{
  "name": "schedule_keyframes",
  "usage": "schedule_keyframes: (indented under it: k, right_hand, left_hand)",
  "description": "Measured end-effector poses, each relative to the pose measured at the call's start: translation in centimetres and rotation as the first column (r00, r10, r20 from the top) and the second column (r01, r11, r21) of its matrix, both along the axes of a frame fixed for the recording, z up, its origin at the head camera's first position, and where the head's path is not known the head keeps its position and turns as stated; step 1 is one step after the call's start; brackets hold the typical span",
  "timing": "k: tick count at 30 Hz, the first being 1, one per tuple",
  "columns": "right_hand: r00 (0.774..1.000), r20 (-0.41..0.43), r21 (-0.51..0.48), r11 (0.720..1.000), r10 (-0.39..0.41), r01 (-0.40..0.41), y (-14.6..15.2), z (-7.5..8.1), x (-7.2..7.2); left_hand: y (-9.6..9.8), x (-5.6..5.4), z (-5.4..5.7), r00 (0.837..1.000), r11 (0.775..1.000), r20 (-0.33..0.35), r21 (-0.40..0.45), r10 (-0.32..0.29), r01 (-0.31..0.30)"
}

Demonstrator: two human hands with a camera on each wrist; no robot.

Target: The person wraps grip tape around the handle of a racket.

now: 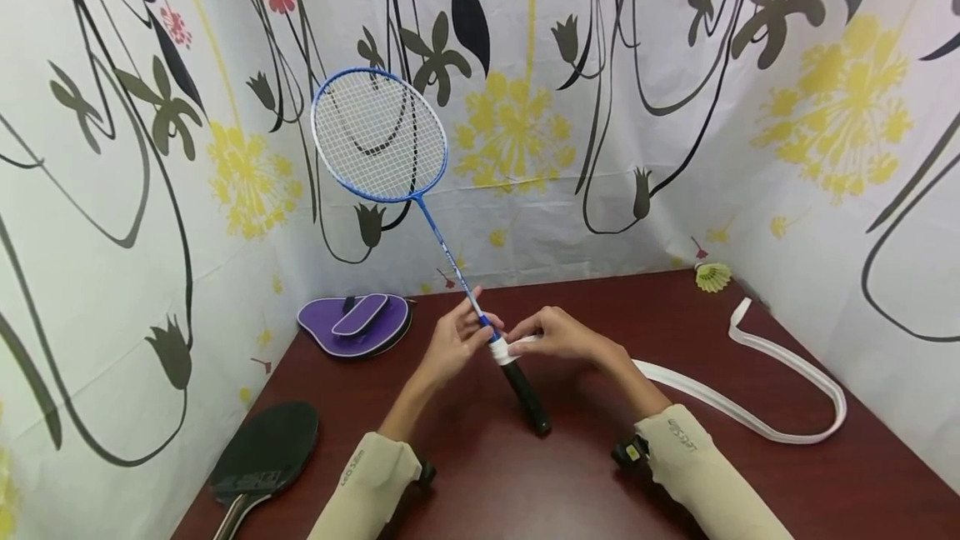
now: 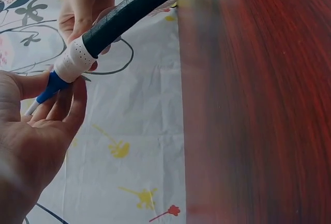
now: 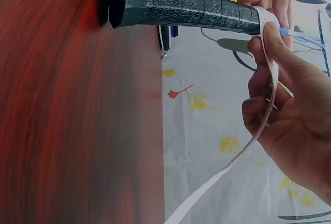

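Note:
A blue and white badminton racket [image 1: 431,223] slants over the table, its head up and left and its black handle [image 2: 139,14] toward me. My left hand [image 1: 453,344] pinches it at the blue cone just above the handle. White perforated grip tape [image 2: 74,61] is wrapped round the top end of the handle. With thumb and fingers, my right hand [image 1: 558,333] pinches the tape strip beside the wrap. From there the loose tape [image 3: 226,169] hangs down and trails across the table to the right.
On the dark red table [image 1: 480,482] lie a purple paddle case [image 1: 322,327] at back left and a black table tennis paddle [image 1: 266,448] at front left. A yellow shuttlecock [image 1: 712,277] sits in the back right corner. Flower-patterned cloth [image 1: 510,232] hangs behind and at both sides.

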State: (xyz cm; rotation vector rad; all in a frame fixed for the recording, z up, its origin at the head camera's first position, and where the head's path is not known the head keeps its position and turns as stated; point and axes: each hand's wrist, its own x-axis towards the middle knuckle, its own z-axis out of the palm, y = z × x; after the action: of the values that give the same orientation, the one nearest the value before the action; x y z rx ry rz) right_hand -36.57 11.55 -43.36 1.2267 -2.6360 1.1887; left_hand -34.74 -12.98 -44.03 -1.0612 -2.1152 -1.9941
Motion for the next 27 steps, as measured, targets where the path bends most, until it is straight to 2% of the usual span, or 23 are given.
schedule_keyframes:
  k: [4, 7, 12, 15, 18, 23, 27]
  right_hand:
    - [0.996, 0.046, 0.015, 0.997, 0.075, -0.076, -0.1, 0.0, 0.4]
    - [0.994, 0.048, 0.023, 0.994, 0.101, -0.102, -0.2, 0.2, 0.6]
    - [0.999, 0.008, 0.041, 0.998, 0.046, -0.047, -0.5, 0.4, 0.6]
    - [1.000, -0.016, 0.042, 0.999, -0.009, 0.010, -0.6, 0.5, 0.6]
    - [0.998, -0.036, 0.023, 0.998, -0.050, 0.051, -0.9, 0.5, 0.8]
    - [0.994, -0.069, 0.012, 0.997, -0.080, 0.081, -1.5, 0.4, 1.0]
    - [0.997, -0.069, 0.024, 0.999, -0.029, 0.031, -1.2, 0.7, 1.1]
  left_hand:
    - [-0.2, 0.0, -0.1, 1.000, 1.000, -0.013, -0.023, -0.021, 0.020]
    - [-0.2, -0.1, -0.3, 0.999, 0.999, -0.039, -0.047, -0.027, 0.026]
    - [0.0, -0.2, -0.3, 0.995, 0.998, -0.095, -0.062, -0.006, 0.000]
    - [0.3, -0.1, -0.3, 0.995, 0.999, -0.082, -0.013, 0.051, -0.052]
    - [0.7, 0.1, -0.4, 0.990, 0.990, -0.049, 0.049, 0.133, -0.131]
    - [1.4, 0.4, -0.6, 0.960, 0.959, -0.042, 0.080, 0.277, -0.273]
    - [1.7, 0.4, -0.7, 0.934, 0.934, -0.067, 0.089, 0.351, -0.345]
